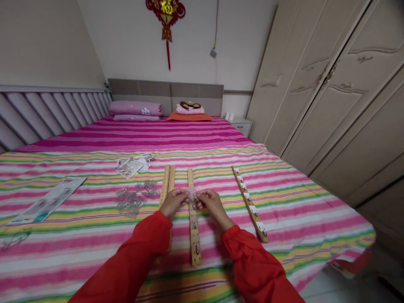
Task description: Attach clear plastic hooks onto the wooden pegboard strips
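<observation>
Both my hands meet over a wooden strip [193, 227] lying lengthwise on the striped bedspread [284, 198]. My left hand [173, 202] and my right hand [212, 203] are closed in a pinch on a small clear hook [192, 195] held just above the strip. Small metal hooks sit along the strip's near part. Another pair of bare wooden strips [167, 183] lies just left of my left hand. To the right lies a strip with several white hooks [249, 203] on it.
A pile of loose clear hooks [135, 197] lies left of the strips, with opened plastic packaging [132, 165] behind it and a flat printed card [49, 201] further left. Pillows [135, 109] lie at the headboard. A wardrobe [331, 84] stands on the right.
</observation>
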The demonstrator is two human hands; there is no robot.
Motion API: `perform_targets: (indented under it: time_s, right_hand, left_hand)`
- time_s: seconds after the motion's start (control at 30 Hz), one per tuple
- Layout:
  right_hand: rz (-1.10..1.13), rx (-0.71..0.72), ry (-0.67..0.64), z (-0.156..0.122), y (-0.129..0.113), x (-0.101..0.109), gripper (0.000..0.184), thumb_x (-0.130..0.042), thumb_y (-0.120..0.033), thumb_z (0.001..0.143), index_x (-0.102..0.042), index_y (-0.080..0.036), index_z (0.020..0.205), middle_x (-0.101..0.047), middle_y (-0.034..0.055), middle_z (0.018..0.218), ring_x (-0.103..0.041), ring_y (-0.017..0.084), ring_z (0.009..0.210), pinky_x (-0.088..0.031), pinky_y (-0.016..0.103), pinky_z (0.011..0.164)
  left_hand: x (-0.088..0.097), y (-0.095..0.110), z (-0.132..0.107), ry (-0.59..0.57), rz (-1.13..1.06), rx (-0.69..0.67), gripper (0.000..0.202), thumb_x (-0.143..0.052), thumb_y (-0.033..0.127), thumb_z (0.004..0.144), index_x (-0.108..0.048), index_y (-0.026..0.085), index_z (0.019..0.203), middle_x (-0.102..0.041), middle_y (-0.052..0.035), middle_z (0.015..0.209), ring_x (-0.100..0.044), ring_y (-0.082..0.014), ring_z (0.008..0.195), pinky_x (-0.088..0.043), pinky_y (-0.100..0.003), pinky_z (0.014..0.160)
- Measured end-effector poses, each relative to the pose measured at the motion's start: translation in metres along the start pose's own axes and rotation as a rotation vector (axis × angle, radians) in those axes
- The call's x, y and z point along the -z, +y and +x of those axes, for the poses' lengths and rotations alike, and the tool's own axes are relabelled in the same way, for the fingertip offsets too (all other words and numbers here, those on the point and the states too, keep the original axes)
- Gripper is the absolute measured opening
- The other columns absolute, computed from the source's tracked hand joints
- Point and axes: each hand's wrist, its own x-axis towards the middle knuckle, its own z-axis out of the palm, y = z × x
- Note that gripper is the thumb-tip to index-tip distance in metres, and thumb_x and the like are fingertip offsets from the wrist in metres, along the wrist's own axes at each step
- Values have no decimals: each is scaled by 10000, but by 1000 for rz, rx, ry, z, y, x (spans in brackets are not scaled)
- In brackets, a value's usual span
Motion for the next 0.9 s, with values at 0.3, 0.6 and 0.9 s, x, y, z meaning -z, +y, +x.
perform_targets:
  time_s: [0.3,0.6,0.9]
  right_hand:
    - [-189,-15,37,39,22,10,262,-714,-378,553,-537,-186,565,-555,-38,438,-447,89,357,-350,222,385]
    - [-378,84,139,58,47,12,156,-627,-271,562,-514,-193,486,-514,-44,465,-442,109,491,-351,237,498]
    - [-448,88,152,64,58,17,163,-607,-262,583,-486,-200,492,-483,-60,473,-428,110,506,-338,234,510]
  left_hand:
    - [-2,-8,45,75,239,12,201,-711,214,590,-525,158,536,-534,47,441,-490,-78,449,-369,-195,479]
    - [-2,-24,67,121,365,-17,176,-611,101,621,-506,166,496,-499,51,409,-446,-76,431,-336,-198,473]
    - [3,-40,86,123,523,-48,159,-593,154,612,-511,171,477,-462,50,412,-403,-86,435,-300,-220,481]
